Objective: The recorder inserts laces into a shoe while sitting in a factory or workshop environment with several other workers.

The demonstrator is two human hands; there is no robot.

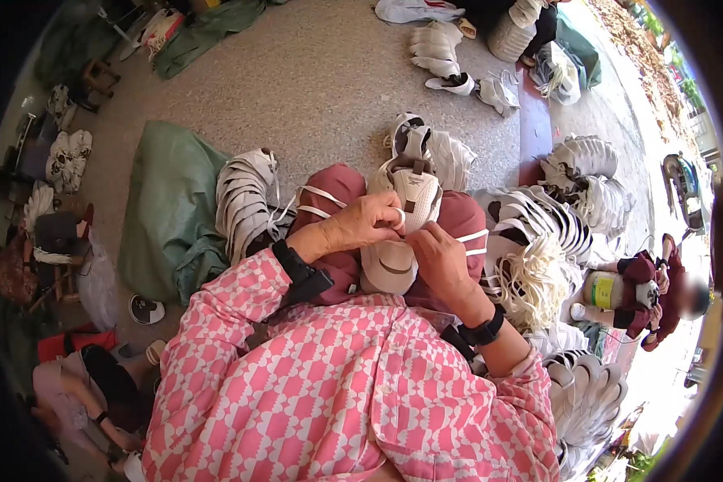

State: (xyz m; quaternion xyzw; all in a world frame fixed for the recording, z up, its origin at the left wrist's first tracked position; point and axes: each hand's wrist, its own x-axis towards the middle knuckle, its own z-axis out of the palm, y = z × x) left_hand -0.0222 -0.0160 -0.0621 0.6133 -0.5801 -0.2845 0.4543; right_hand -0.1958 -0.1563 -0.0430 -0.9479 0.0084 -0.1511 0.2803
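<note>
**Cream shoe upper (418,195) between the thighs, with a pinch on either side**

The upper sits in the lap, midway between two knees in maroon trousers (333,181), and its long axis runs roughly straight out from the body. Its perforated part lies just beyond the fingertips; a rounded cream piece (388,269) lies on the near side, toward the shirt. Whether the two parts belong to one shoe is hidden by the fingers.

The left hand (360,221) comes over from the left, its grip drawn into a tight pinch with a small loop of white lace (401,217) at the fingertips. The right hand (443,259) comes in from the right and a little closer to the body. Its grip is also narrowed, thumb and fingers nearly together, but what it has hold of, if anything, I cannot tell. The two sets of fingertips almost meet over the upper, so neither hand is clearly nearer to it.

White strands (322,194) cross the left thigh, and another band (474,236) crosses the right. Nested pale uppers (245,201) stand beside the left knee; a heap of cream laces (541,277) lies to the right.
</note>
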